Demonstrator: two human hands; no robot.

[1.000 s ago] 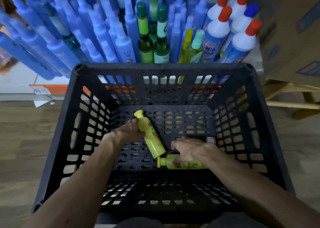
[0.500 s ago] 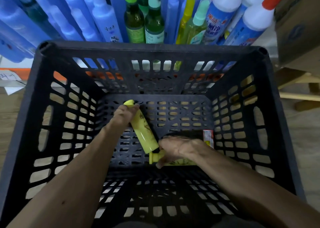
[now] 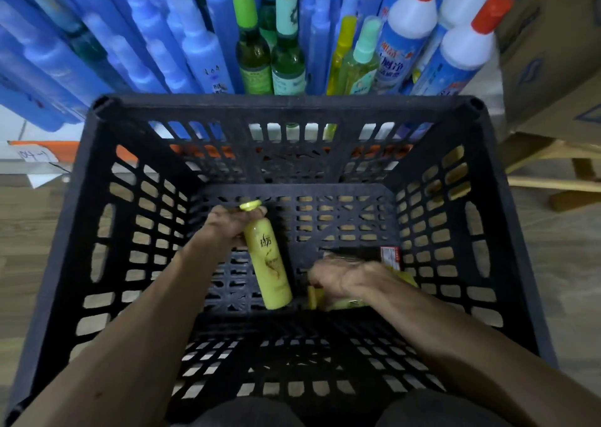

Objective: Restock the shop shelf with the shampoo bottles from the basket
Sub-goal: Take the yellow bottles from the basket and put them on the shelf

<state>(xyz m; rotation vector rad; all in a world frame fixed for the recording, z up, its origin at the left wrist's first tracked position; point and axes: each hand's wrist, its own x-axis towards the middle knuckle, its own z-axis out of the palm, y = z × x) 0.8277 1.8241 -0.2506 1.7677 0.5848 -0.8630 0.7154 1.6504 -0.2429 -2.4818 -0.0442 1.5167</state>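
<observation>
Yellow shampoo bottle [image 3: 270, 270]: your left hand [image 3: 227, 228] grips its neck, raised higher than before. Second bottle [image 3: 353, 303]: your right hand [image 3: 341, 277] clasps it, still on the basket [image 3: 286, 106] floor.

Left hand [image 3: 227, 228] and right hand [image 3: 338, 277] were bare; left forearm [image 3: 136, 322] and right forearm [image 3: 455, 335] were likewise bare along their full visible length; dark fabric [image 3: 240, 413] covered two rounded forms at the lower frame edge, one under each arm; the garment type could not be determined.
</observation>
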